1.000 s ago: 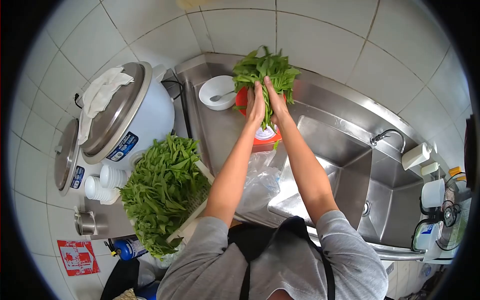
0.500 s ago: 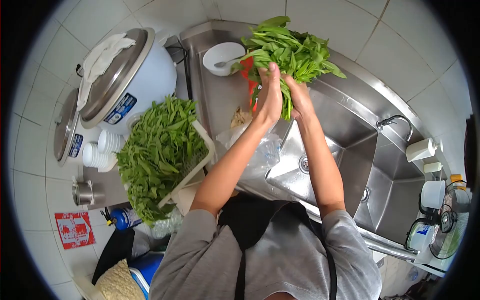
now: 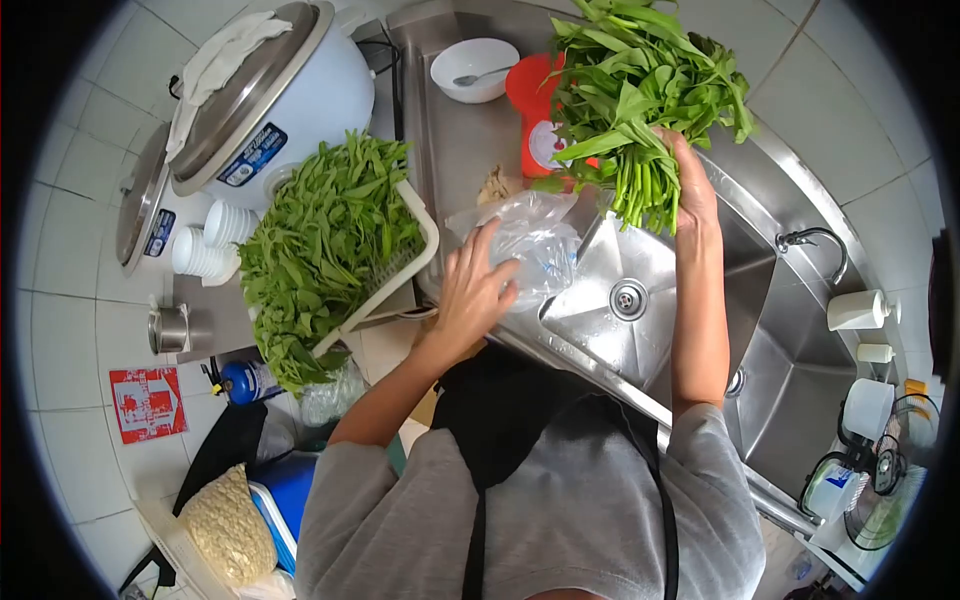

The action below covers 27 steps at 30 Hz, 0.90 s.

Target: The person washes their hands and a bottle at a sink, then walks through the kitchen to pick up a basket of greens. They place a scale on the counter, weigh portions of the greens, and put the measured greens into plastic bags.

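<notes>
My right hand (image 3: 692, 185) is wrapped round the stems of a large bunch of leafy greens (image 3: 645, 95), held above the back edge of the sink. The stem ends point down toward the sink. My left hand (image 3: 474, 284) has its fingers apart, beside a clear plastic bag (image 3: 530, 245) on the steel counter, and holds nothing. Left of it, a white basket (image 3: 410, 270) is heaped with more leafy greens (image 3: 325, 240). Behind the bunch lies a red object (image 3: 535, 100), partly hidden by leaves.
A white bowl (image 3: 475, 70) with a spoon stands at the back. Large lidded pots (image 3: 300, 110) and stacked white cups (image 3: 200, 252) are on the left. The double steel sink (image 3: 610, 300) has a curved faucet (image 3: 820, 236) on the right.
My left hand has let go of the bunch and moved down and left to near the bag. The bunch, now in my right hand alone, has shifted right. The view has tilted slightly.
</notes>
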{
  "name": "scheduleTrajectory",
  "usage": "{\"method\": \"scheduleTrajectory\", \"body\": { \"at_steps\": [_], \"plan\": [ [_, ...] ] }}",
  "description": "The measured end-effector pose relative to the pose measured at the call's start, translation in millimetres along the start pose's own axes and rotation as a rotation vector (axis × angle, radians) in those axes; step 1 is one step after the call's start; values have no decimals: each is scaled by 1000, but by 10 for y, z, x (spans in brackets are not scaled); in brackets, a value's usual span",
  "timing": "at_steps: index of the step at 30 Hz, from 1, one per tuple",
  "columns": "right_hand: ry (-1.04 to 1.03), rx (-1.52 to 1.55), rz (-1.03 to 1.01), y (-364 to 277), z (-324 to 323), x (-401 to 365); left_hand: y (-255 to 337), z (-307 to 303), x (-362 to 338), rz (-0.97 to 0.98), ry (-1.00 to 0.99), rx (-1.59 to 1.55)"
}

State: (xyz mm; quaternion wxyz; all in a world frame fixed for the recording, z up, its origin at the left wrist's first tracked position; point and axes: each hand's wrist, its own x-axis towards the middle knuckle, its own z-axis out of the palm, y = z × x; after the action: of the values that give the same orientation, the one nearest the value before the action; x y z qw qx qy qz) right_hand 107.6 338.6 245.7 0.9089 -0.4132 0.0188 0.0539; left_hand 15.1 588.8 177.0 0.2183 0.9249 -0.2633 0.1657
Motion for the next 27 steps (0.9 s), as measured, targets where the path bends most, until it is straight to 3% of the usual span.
{"method": "scheduleTrajectory", "body": {
  "at_steps": [2, 4, 6, 8, 10, 11, 12, 13, 14, 15, 16, 17, 18, 20, 21, 24, 25, 26, 27],
  "plan": [
    [39, 41, -4, 78, -13, -105, -185, 227, -63, -124, -105, 96],
    [-11, -7, 23, 173, -109, -137, -297, 342, -20, -136, -84, 124],
    [-19, -57, 96, 316, -151, -174, -323, 378, 46, -372, -180, -135],
    [-118, -128, 133, 483, -242, -231, -352, 366, 129, -406, -155, -239],
    [-48, -314, 125, 723, -279, -337, -427, 351, 200, -438, -128, -338],
    [11, -603, 227, 873, -410, -359, -498, 355, 227, -492, -197, -432],
    [-296, -456, 256, 1138, -779, -326, -591, 376, 247, -543, -266, -527],
    [-372, -645, 110, 1144, -734, -398, -1062, 912, -62, -371, -52, -281],
    [-441, -833, -42, 1155, -662, -442, -1130, 800, -8, -361, -53, -280],
    [-431, -831, -48, 1234, -692, -423, -1122, 622, 80, -503, -219, -666],
    [-532, -1137, -249, 1404, -792, -400, -1070, 504, 156, -642, -397, -1051],
    [-625, -1442, -456, 1573, -894, -369, -952, 465, 107, -369, -279, -1226],
    [-608, -1440, -455, 1745, -1013, -304, -887, 483, 59, -364, -295, -1225],
    [-631, -1138, -297, 1830, -969, -160, -819, 526, 5, -340, -213, -259],
    [-711, -1436, -322, 1696, -846, -142, -789, 526, -35, -329, -223, -256],
    [-728, -1592, -218, 1564, -616, -138, -726, 506, -136, -658, -54, -1112],
    [-746, -1602, -225, 1578, -610, -114, -555, 416, -48, -436, 96, -627],
    [-746, -1595, -223, 1594, -598, -113, -516, 386, -37, -439, 91, -622],
    [-760, -1696, -207, 1606, -588, -111, -495, 364, -33, -304, 124, -462]
  ]
}}
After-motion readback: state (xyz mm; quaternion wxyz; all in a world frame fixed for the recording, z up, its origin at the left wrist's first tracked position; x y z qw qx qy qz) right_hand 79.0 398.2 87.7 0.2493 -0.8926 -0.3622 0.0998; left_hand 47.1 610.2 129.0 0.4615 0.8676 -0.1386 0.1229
